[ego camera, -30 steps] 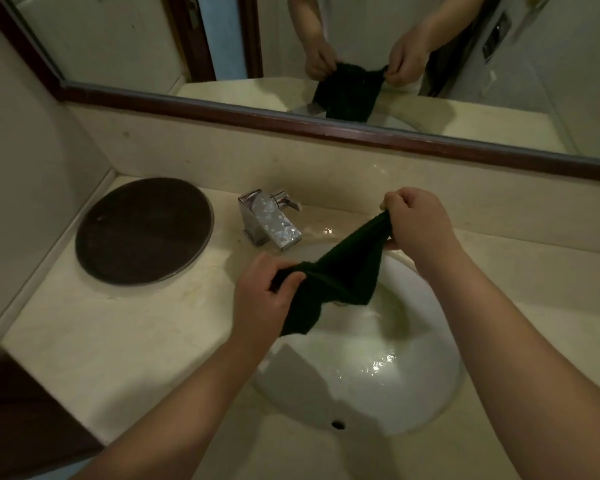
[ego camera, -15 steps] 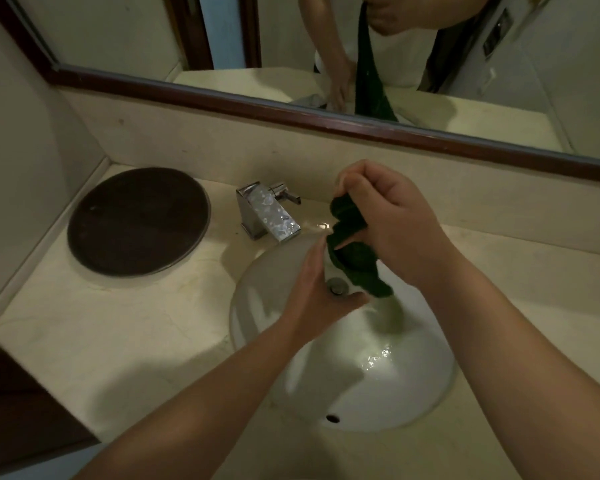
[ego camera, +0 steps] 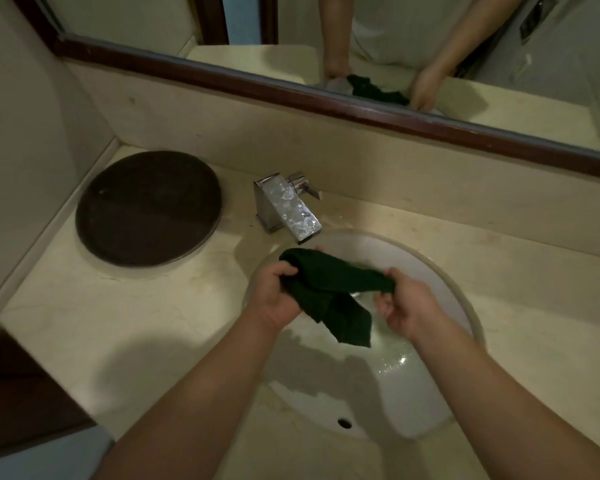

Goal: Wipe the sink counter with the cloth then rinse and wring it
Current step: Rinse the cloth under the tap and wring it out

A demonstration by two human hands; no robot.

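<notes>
A dark green cloth (ego camera: 329, 289) is stretched between both hands over the white oval sink basin (ego camera: 426, 403). My left hand (ego camera: 278, 299) grips its bunched left end near the basin's rim. My right hand (ego camera: 406, 306) pinches the right end with thumb and fingers. A loose flap of the cloth hangs down between the hands into the basin. The chrome tap (ego camera: 288, 206) stands just behind the cloth, with no water visibly running. The beige stone counter (ego camera: 125, 317) surrounds the basin.
A dark round tray (ego camera: 146, 206) lies on the counter at the left. A mirror with a dark wooden frame (ego camera: 291, 88) runs along the back wall and reflects the hands and cloth. The basin's bottom looks wet.
The cloth was bunched up high in my right hand; now both hands have come down and apart, and hold it stretched low over the basin.
</notes>
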